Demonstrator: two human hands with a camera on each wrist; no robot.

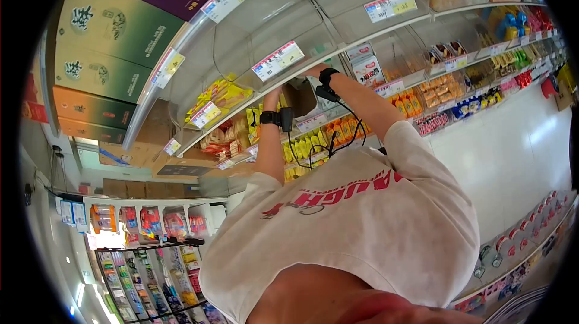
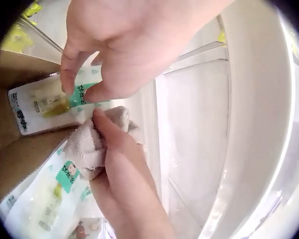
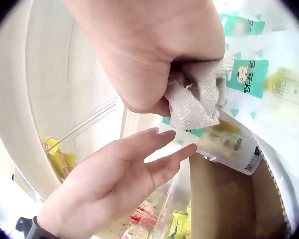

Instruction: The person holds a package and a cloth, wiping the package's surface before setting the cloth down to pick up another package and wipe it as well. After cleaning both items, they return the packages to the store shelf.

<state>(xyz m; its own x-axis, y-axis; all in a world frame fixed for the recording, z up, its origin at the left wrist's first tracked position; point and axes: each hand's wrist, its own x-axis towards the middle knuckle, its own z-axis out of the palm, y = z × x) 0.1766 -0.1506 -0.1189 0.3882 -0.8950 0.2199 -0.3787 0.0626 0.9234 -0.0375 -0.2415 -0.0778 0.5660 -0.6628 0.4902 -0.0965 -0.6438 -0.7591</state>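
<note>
My right hand (image 3: 154,50) grips a crumpled, ribbed whitish cloth (image 3: 197,97), which bunches out past the thumb and fingers. In the left wrist view, a white packet with a green label (image 2: 40,102) lies at the mouth of a brown cardboard box (image 2: 12,149). My left hand (image 2: 129,45) hangs over that packet, thumb and fingers spread apart, fingertips right at its label. Another white packet (image 2: 45,204) with a green label and a baby-face picture stands beside the cloth. Its printed front shows large in the right wrist view.
Clear plastic shelf bins (image 1: 265,22) with price tags rise in front of me. Yellow packets (image 1: 220,96) lie in a bin at the left. Orange snack packs (image 1: 344,131) line the lower shelf. Stacked gift boxes (image 1: 102,47) stand at the upper left.
</note>
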